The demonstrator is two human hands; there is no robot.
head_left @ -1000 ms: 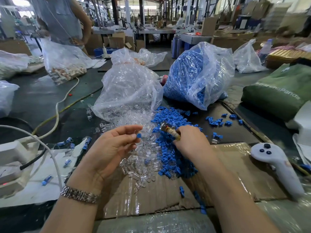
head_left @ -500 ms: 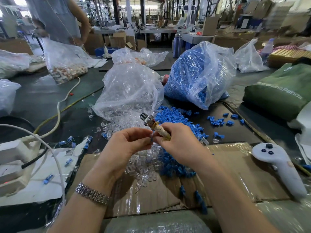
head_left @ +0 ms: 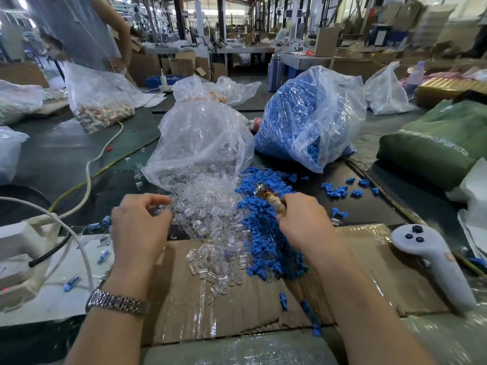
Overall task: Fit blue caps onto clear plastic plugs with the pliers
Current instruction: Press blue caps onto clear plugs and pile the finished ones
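Observation:
A heap of clear plastic plugs (head_left: 210,219) spills from a clear bag (head_left: 200,143) onto the table. To its right is a pile of blue caps (head_left: 266,233). My left hand (head_left: 139,225) hovers at the left edge of the clear heap with curled fingers, and a small blue-tipped plug (head_left: 157,212) shows between its fingertips. My right hand (head_left: 303,219) grips the tan handle of the pliers (head_left: 272,200). Their metal head points up and to the left over the blue caps.
A large bag of blue caps (head_left: 303,119) stands behind the piles. Cardboard (head_left: 237,312) covers the near table. A white controller (head_left: 432,259) lies at right and a green bag (head_left: 434,143) beyond it. A white power box (head_left: 15,246) with cables sits at left. A person (head_left: 79,27) stands far left.
My hands were together at the pliers half a second ago. They have now parted: the left hand moved left over the clear plugs, and the right hand with the pliers moved right over the blue caps.

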